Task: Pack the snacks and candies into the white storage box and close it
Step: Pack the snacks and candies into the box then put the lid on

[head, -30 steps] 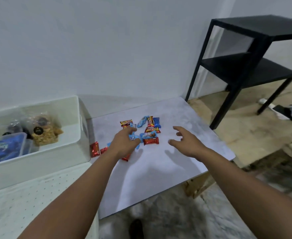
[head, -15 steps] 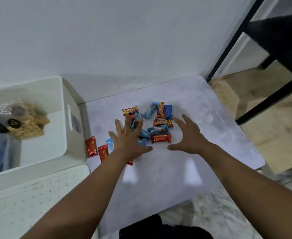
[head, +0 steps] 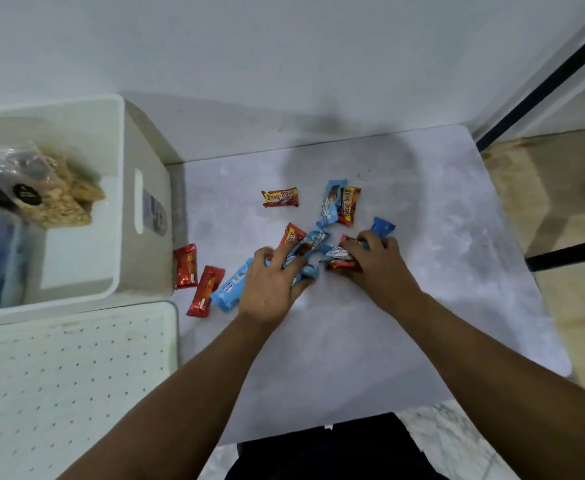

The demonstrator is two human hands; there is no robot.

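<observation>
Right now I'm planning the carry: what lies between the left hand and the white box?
Head view: one blue candy and two red candies lie between left hand and white box.

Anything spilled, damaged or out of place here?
Nothing stands out. The candies lie loose on the table with wrappers intact, both hands gathering them: left hand, right hand. The white storage box stands upright, its lid off beside it.
</observation>
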